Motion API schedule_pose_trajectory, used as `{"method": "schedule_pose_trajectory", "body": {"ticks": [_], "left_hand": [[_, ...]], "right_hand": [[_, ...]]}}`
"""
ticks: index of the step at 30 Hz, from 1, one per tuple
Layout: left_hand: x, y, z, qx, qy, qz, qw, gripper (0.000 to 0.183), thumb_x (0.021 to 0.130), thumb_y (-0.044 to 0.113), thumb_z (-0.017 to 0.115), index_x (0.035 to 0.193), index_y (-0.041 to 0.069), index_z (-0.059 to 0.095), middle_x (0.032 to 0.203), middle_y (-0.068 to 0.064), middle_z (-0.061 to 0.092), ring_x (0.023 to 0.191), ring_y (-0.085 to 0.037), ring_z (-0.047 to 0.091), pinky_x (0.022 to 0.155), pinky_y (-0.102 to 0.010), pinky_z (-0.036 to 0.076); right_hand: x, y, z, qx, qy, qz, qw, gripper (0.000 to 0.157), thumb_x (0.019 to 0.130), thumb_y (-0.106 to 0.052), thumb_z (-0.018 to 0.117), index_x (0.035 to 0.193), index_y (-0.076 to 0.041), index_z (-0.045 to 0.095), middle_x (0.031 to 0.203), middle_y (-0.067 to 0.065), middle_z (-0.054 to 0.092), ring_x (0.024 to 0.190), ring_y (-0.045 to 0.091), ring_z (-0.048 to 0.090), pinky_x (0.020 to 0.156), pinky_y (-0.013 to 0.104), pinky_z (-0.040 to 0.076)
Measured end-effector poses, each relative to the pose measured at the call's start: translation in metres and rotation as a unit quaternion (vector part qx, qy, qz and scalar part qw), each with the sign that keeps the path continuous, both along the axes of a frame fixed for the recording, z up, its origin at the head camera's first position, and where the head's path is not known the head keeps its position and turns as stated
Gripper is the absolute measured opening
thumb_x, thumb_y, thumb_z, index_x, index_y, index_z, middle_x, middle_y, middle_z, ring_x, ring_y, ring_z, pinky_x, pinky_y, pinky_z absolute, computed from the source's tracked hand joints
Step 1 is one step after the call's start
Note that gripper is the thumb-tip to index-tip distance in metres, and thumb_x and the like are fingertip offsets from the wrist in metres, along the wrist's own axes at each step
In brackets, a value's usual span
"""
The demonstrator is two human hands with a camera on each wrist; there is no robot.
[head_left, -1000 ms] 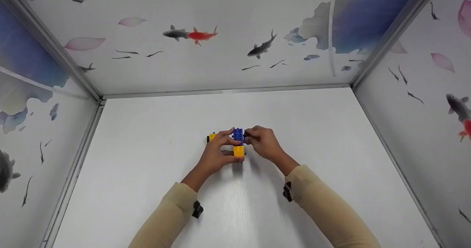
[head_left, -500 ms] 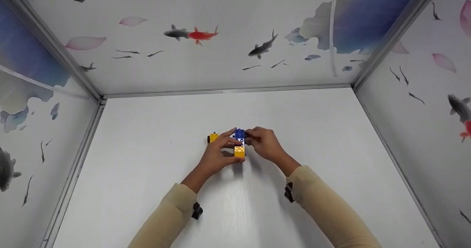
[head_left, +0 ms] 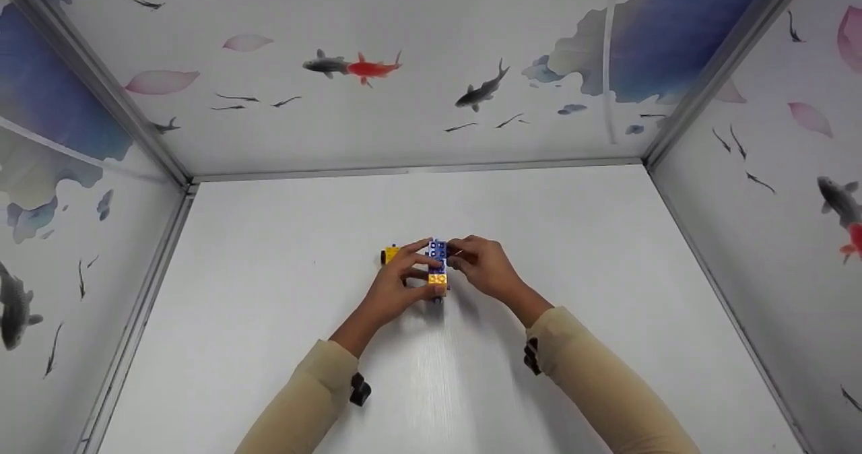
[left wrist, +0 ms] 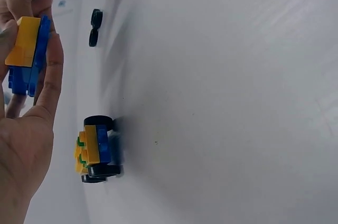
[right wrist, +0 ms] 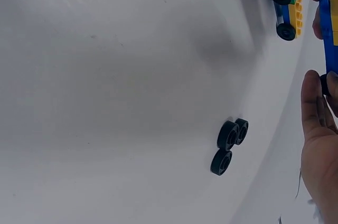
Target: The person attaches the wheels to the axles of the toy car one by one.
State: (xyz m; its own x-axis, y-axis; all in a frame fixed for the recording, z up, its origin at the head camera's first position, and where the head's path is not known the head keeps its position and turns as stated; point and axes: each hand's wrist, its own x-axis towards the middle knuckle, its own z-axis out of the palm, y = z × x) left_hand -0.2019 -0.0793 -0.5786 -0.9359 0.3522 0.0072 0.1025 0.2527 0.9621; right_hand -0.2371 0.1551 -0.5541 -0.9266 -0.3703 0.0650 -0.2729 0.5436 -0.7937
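Note:
Over the table, my left hand (head_left: 394,289) holds a toy car body (left wrist: 26,44) made of building blocks, with yellow bricks on a blue base. Its fingers lie along one side and the thumb is at the yellow end. My right hand (head_left: 488,269) pinches a small black wheel (right wrist: 324,84) against the side of the blue base (right wrist: 328,49), mostly covered by the fingers. Behind the left hand stands another block car (left wrist: 95,150), yellow, blue and green with black wheels. In the head view the left hand hides most of it.
Several loose black wheels (right wrist: 228,135) lie on the white table (head_left: 269,373); in the left wrist view two of these wheels (left wrist: 95,27) show. Printed panels with fish and petals wall in the table at the back (head_left: 404,124) and both sides.
The held car body has tilted a little, so light now glints on its blue studs. Both hands keep their hold at nearly the same spot.

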Motion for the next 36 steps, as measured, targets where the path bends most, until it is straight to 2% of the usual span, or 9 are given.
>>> {"method": "schedule_pose_trajectory", "body": {"ticks": [3,5,12,16,19,25,29,32,36], "left_hand": [[0.000,0.000,0.001,0.013,-0.004,-0.003,0.9999,0.047,0.093,0.032,0.092,0.136,0.029,0.073,0.176,0.008,0.040,0.125,-0.030,0.075,0.108,-0.051,0.063],[0.001,0.000,0.002,0.015,-0.008,0.000,0.9999,0.050,0.093,0.033,0.092,0.139,0.032,0.070,0.176,0.008,0.040,0.124,-0.028,0.075,0.106,-0.048,0.064],[0.001,-0.002,0.001,0.014,-0.024,0.020,0.9994,0.052,0.093,0.031,0.092,0.138,0.039,0.068,0.175,0.013,0.040,0.125,-0.025,0.074,0.102,-0.041,0.066],[0.000,-0.004,-0.001,0.019,-0.024,0.022,0.9993,0.051,0.093,0.030,0.093,0.138,0.034,0.070,0.176,0.012,0.039,0.127,-0.026,0.073,0.100,-0.040,0.067],[0.000,-0.005,-0.001,0.016,-0.014,0.019,0.9996,0.047,0.092,0.031,0.092,0.135,0.028,0.073,0.176,0.010,0.039,0.128,-0.028,0.072,0.101,-0.041,0.066],[0.000,-0.005,-0.001,0.005,0.003,0.022,0.9997,0.033,0.094,0.032,0.091,0.124,0.027,0.078,0.175,0.006,0.041,0.127,-0.030,0.073,0.105,-0.046,0.064],[0.000,-0.004,-0.002,0.004,0.000,0.026,0.9996,0.030,0.094,0.031,0.091,0.122,0.029,0.079,0.175,0.007,0.042,0.127,-0.030,0.073,0.105,-0.046,0.065],[-0.001,-0.004,-0.002,0.007,0.000,0.025,0.9997,0.031,0.094,0.031,0.091,0.122,0.028,0.079,0.175,0.007,0.041,0.128,-0.030,0.072,0.104,-0.046,0.065],[-0.001,-0.004,-0.002,0.008,0.002,0.025,0.9997,0.031,0.093,0.031,0.092,0.122,0.028,0.079,0.175,0.007,0.041,0.128,-0.030,0.072,0.104,-0.045,0.065]], "right_hand": [[0.000,0.004,-0.001,0.007,0.011,0.009,1.000,0.035,0.104,-0.002,0.075,0.138,-0.006,0.077,0.122,0.015,0.079,0.110,0.027,0.080,0.100,0.041,0.067],[0.000,0.008,-0.002,0.016,0.017,0.012,1.000,0.037,0.103,-0.003,0.076,0.140,-0.006,0.076,0.123,0.015,0.079,0.112,0.028,0.081,0.101,0.043,0.066],[0.001,0.027,-0.005,0.056,0.033,-0.001,0.998,0.034,0.100,-0.005,0.080,0.134,-0.001,0.078,0.117,0.019,0.077,0.102,0.027,0.077,0.092,0.047,0.067],[0.002,0.041,-0.008,0.087,0.043,-0.014,0.995,0.031,0.098,-0.006,0.083,0.127,0.002,0.080,0.111,0.018,0.073,0.098,0.027,0.073,0.086,0.044,0.065],[0.003,0.053,-0.012,0.108,0.038,-0.020,0.993,0.032,0.098,-0.009,0.084,0.127,0.003,0.079,0.112,0.020,0.071,0.101,0.032,0.073,0.088,0.047,0.063],[0.005,0.070,-0.020,0.164,0.025,-0.031,0.986,0.038,0.098,-0.013,0.084,0.133,0.000,0.077,0.128,0.021,0.068,0.116,0.039,0.068,0.099,0.055,0.060],[0.006,0.075,-0.026,0.207,0.049,-0.010,0.977,0.041,0.099,-0.010,0.081,0.139,0.000,0.074,0.142,0.022,0.065,0.124,0.043,0.065,0.105,0.057,0.058],[0.007,0.076,-0.028,0.230,0.075,0.014,0.970,0.038,0.101,-0.007,0.078,0.138,0.001,0.074,0.147,0.021,0.066,0.125,0.045,0.064,0.106,0.056,0.058],[0.007,0.077,-0.030,0.230,0.079,0.018,0.970,0.029,0.102,-0.004,0.076,0.130,0.002,0.078,0.144,0.019,0.069,0.124,0.044,0.066,0.107,0.054,0.059]]}}
